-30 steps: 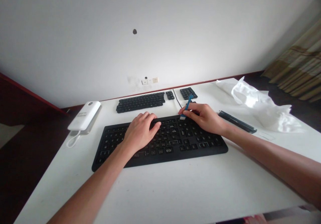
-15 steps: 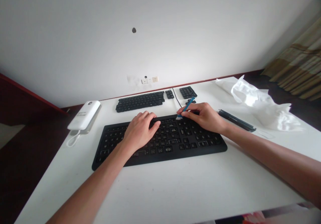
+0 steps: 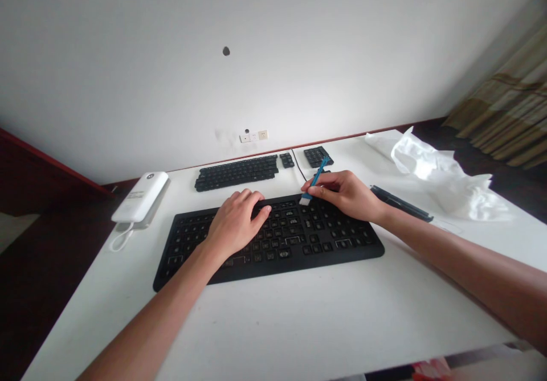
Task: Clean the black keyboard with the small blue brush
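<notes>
A black keyboard [image 3: 282, 264] with its keycaps off lies on the white table, its bare key sockets showing. My left hand [image 3: 235, 221] is on its far edge, fingers bent over that edge with the tips hidden and the thumb apart on the near side. My right hand [image 3: 342, 196] pinches a small blue brush [image 3: 319, 170] between thumb and fingers. The brush leans with its handle up, and its pale bristles touch the sockets near the keyboard's upper edge, right of the middle.
Behind the keyboard sit a large block of removed keycaps [image 3: 237, 171], a small group [image 3: 287, 160] and a number-pad group [image 3: 317, 156]. A cable [image 3: 298, 164] runs between them. A white power bank [image 3: 143, 196] is at left; a long dark piece [image 3: 401, 203] and white plastic bag [image 3: 444, 176] lie right.
The brush handle has tipped more upright in my right hand, and its bristles show more plainly. My left hand stays in place on the keyboard. The whole view has shifted slightly.
</notes>
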Demonstrator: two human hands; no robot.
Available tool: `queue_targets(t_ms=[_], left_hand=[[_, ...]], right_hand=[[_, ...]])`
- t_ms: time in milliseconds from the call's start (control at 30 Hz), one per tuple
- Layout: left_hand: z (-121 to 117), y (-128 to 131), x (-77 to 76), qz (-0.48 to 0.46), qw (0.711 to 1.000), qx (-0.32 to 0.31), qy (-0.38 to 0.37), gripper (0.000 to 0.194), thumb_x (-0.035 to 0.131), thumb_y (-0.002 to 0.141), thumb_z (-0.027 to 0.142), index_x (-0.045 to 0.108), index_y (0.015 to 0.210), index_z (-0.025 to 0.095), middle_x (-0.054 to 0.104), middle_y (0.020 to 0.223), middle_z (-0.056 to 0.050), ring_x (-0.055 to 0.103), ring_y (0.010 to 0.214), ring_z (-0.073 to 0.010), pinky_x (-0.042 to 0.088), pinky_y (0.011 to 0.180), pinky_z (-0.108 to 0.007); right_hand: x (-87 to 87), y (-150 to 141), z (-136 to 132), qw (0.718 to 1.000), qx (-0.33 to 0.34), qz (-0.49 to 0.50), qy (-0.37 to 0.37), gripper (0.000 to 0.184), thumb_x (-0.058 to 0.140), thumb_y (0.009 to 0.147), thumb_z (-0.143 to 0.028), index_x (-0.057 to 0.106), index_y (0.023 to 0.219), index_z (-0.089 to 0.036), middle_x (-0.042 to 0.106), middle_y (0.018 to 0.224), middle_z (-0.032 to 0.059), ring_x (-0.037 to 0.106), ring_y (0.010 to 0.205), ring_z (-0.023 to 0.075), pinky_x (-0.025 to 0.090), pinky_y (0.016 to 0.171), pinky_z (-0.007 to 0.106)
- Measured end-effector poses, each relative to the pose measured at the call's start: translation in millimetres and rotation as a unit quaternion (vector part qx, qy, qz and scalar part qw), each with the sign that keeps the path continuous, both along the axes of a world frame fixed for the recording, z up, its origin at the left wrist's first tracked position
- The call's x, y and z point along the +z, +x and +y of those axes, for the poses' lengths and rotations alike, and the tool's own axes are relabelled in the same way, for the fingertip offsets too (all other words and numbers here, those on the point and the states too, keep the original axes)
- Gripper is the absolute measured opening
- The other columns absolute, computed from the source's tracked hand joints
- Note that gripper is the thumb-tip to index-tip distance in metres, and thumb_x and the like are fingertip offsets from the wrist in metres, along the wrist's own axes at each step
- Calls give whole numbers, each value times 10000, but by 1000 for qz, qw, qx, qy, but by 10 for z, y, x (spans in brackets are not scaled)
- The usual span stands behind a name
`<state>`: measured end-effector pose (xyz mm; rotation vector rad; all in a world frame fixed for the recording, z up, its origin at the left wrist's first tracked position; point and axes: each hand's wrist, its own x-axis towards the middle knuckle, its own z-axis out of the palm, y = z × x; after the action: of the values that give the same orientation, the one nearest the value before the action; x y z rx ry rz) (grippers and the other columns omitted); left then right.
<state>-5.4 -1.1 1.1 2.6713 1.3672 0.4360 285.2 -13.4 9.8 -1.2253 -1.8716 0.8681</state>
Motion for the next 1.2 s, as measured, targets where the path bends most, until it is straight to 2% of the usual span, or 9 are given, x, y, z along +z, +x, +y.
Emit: queue_targets(t_ms=[167,300,433,600,700,867,967,1100,1200], left_hand=[[2,-8,-2,0,1000,2,-2,253,477,1075,427,623,1119,225,666,1113,-63,618,1084,-272,508,943,-433],[9,-8,-3,-4,1000,1,-3,255,477,1073,430,628,1118,231,665,1106,-65,621,1081,-270,511,935,-424],[10,-6,-6,-9,1000,0,-1,242,486,1068,425,633,1116,239,668,1098,-60,623,1072,-267,509,933,-417],[5,-6,-2,-4,1000,2,-3,247,482,1071,429,632,1115,238,669,1101,-58,625,1068,-265,510,922,-412],[1,-3,6,0,1000,2,-5,253,473,1075,431,626,1113,232,667,1102,-57,625,1069,-266,510,922,-415],[6,0,1,3,1000,3,0,259,471,1075,429,628,1117,228,665,1102,-63,626,1069,-268,515,934,-424],[10,-2,-7,1,1000,3,3,260,473,1072,433,629,1124,231,668,1101,-64,625,1076,-270,516,939,-428],[8,-3,-7,-4,1000,3,1,246,479,1071,427,626,1117,236,670,1094,-59,627,1068,-267,516,931,-424],[3,-2,-2,-2,1000,5,-1,243,476,1074,426,623,1114,236,667,1095,-58,626,1073,-267,514,929,-423]], right_hand=[[43,20,3,999,20,-46,14,306,627,973,-470,812,1017,-230,799,996,33,713,885,226,536,798,356],[85,46,12,999,15,-21,20,331,651,950,-500,815,992,-216,796,975,45,707,850,217,539,771,342],[99,70,23,998,23,-58,28,341,627,959,-504,818,989,-224,779,890,31,671,763,191,526,720,332],[101,97,33,999,16,-31,35,332,645,948,-503,818,983,-223,794,952,42,702,828,207,543,768,343],[97,102,37,998,26,-54,35,328,642,954,-496,813,980,-218,782,884,35,685,777,198,534,742,343],[80,79,27,999,27,20,1,353,706,907,-530,804,972,-197,786,914,56,715,842,224,559,785,352],[55,63,12,999,30,19,0,342,730,894,-526,805,972,-202,780,864,46,716,804,215,549,750,338],[32,42,-13,997,70,-17,-15,333,700,927,-531,793,995,-219,779,849,29,705,771,199,516,690,318],[38,39,-18,998,59,-5,-10,302,723,919,-507,782,967,-215,773,820,22,700,755,192,506,687,309]])
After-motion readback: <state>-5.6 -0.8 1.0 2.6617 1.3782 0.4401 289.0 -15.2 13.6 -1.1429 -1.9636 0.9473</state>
